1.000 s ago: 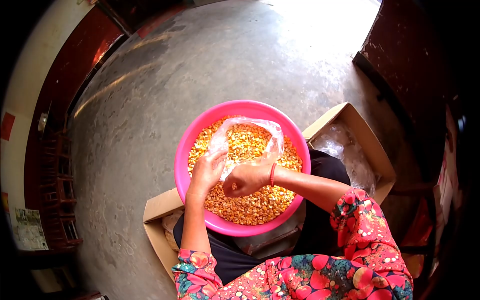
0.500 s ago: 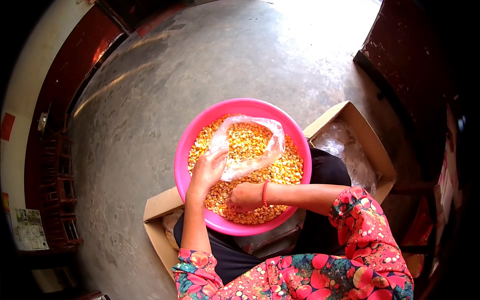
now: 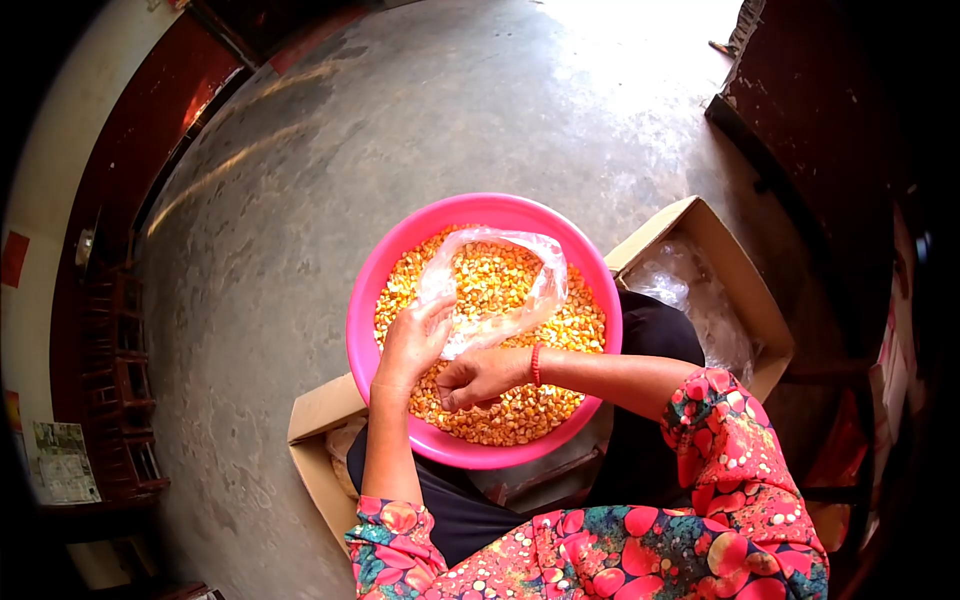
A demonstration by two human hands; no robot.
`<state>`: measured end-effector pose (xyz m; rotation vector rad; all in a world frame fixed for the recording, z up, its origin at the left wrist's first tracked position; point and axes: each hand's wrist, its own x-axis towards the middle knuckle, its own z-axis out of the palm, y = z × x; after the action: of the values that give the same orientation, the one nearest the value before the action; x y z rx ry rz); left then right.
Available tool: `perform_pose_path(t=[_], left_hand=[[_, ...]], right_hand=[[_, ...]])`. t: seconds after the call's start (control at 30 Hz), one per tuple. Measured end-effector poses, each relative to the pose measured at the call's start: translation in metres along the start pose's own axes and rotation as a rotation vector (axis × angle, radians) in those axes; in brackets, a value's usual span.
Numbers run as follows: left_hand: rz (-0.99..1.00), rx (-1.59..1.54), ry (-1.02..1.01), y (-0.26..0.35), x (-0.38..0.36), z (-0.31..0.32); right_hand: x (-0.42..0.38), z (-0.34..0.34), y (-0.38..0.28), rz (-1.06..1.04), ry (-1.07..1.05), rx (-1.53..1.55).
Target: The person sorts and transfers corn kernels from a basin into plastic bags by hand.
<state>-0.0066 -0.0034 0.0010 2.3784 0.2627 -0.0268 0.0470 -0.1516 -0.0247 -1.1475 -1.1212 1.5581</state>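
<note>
A pink basin (image 3: 362, 290) full of yellow-orange corn kernels (image 3: 510, 425) rests at my lap. Within it, a clear plastic bag (image 3: 548, 265) lies with its mouth spread wide, and kernels show inside its ring. My left hand (image 3: 415, 340) grips the bag's near left rim between thumb and fingers. Just beside it, my right hand (image 3: 487, 376), with a red beaded bracelet (image 3: 536, 364) at the wrist, is curled closed over the kernels near the bag's lower edge. Whatever its fingers may hold is hidden.
To the right stands an open cardboard box (image 3: 740, 265) with clear plastic bags (image 3: 690, 295) inside. Another cardboard box (image 3: 318, 412) is at the left, partly behind my arm. Dark wooden chairs (image 3: 115, 370) line the left wall. Concrete floor (image 3: 400, 120) stretches ahead.
My right hand has risen from the kernels and shifted slightly up toward the bag. My left hand stays on the bag's rim. Something brown and patterned has appeared by the doorway, upper right.
</note>
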Motion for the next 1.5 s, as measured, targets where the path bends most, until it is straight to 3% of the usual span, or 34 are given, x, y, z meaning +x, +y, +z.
perform_pose_path(t=[0.1, 0.23, 0.37, 0.43, 0.5, 0.63, 0.8, 0.87, 0.9, 1.1, 1.17, 1.2, 1.23, 1.4, 1.5], left_hand=[[0.018, -0.022, 0.010, -0.008, 0.000, 0.003], [0.016, -0.071, 0.016, -0.008, 0.001, 0.003], [0.040, -0.002, 0.026, -0.001, 0.000, -0.003], [-0.032, 0.032, 0.023, -0.005, -0.001, 0.000], [0.024, 0.061, 0.099, -0.009, -0.001, 0.002], [-0.068, 0.001, 0.067, -0.007, 0.000, -0.001], [-0.022, -0.003, 0.099, -0.005, -0.002, -0.004], [-0.011, 0.007, 0.100, -0.006, -0.003, -0.004], [-0.015, 0.004, 0.103, -0.009, -0.002, -0.003], [0.043, -0.008, 0.144, -0.012, -0.002, -0.003], [0.012, 0.016, 0.095, -0.013, -0.002, -0.004], [0.011, 0.015, 0.094, -0.013, -0.002, -0.004], [0.004, 0.008, 0.089, -0.013, -0.002, -0.004], [0.007, 0.024, 0.082, -0.015, -0.001, -0.001], [0.012, 0.005, 0.077, -0.014, 0.000, 0.001]], right_hand=[[-0.003, -0.003, -0.001, 0.150, -0.004, -0.071], [-0.001, -0.009, -0.003, 0.091, -0.061, 0.121], [-0.008, -0.029, -0.017, 0.024, 0.131, 0.254], [-0.010, -0.042, -0.018, 0.011, 0.328, 0.337], [-0.015, -0.058, -0.018, 0.002, 0.482, 0.263], [-0.022, -0.077, -0.024, -0.094, 0.751, 0.292], [-0.025, -0.074, -0.036, -0.135, 0.825, 0.366], [-0.024, -0.071, -0.038, -0.111, 0.877, 0.243], [-0.025, -0.072, -0.037, -0.108, 0.872, 0.241], [-0.024, -0.053, -0.043, 0.107, 0.177, -0.172], [-0.017, -0.041, -0.027, 0.054, 0.110, -0.473], [-0.012, -0.032, -0.016, -0.148, 0.229, -0.728], [-0.015, -0.024, -0.009, -0.060, 0.237, -0.873], [-0.008, 0.015, 0.024, -0.127, 0.110, -1.037], [-0.002, 0.015, 0.025, -0.101, -0.017, -0.902]])
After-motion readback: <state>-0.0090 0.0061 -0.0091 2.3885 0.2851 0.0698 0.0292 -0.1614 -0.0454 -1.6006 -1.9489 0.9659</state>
